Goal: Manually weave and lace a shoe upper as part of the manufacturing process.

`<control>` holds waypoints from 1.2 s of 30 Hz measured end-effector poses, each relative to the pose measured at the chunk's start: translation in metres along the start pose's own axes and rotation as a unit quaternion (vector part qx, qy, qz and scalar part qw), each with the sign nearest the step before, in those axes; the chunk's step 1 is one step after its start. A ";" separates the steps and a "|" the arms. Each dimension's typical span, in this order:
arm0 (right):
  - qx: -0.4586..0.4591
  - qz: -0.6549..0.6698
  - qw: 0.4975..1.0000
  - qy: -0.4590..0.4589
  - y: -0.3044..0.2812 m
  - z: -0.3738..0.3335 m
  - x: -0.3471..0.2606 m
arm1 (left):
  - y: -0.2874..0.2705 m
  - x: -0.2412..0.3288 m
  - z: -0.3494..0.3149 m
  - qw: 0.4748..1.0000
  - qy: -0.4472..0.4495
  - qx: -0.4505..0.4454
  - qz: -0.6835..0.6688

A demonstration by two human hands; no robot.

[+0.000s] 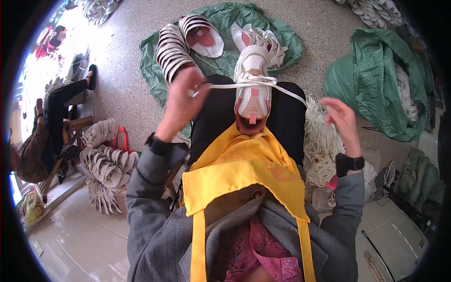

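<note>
A white and pink sneaker (253, 89) rests between my knees, its heel toward me on the yellow apron (244, 174). A white shoelace (225, 86) crosses over its tongue. My left hand (184, 101), somewhat blurred, pinches the lace's left end out to the side of the shoe. The lace's other end slants down over my right knee toward a heap of loose white laces (322, 145). Above that heap hovers my right hand (342, 118), fingers bent and apart, with nothing visible in them.
Ahead on the floor, a green sheet (216, 14) bears rows of nested shoe uppers (174, 51). A green sack (347, 77) with pale pieces inside stands at the right. More stacked uppers (110, 164) lie to my left. Another person's leg (70, 91) shows at the far left.
</note>
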State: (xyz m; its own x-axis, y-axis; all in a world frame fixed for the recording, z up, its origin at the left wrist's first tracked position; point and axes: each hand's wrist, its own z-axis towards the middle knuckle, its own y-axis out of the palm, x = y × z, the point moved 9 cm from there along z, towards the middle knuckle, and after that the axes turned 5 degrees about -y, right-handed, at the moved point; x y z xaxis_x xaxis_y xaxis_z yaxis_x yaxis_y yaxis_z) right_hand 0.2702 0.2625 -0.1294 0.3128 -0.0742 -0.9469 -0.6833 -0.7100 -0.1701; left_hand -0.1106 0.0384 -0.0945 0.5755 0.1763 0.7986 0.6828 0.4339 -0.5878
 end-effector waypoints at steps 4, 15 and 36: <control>-0.068 0.005 0.996 -0.053 0.082 0.037 -0.035 | 0.057 0.060 0.019 0.991 0.120 -0.018 0.059; -0.065 -0.084 0.994 -0.038 0.132 0.051 -0.046 | 0.082 0.056 0.022 0.983 0.158 0.003 0.090; -0.067 -0.112 0.987 -0.098 0.145 0.052 -0.047 | 0.084 0.037 0.032 0.992 0.029 -0.088 -0.081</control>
State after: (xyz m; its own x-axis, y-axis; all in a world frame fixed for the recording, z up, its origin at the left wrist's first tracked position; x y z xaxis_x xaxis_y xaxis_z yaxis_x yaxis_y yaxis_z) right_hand 0.1226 0.1996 -0.1238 0.3029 0.2224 -0.9267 -0.5137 -0.7809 -0.3554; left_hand -0.0467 0.1099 -0.1097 0.4735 0.0640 0.8784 0.8335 0.2899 -0.4704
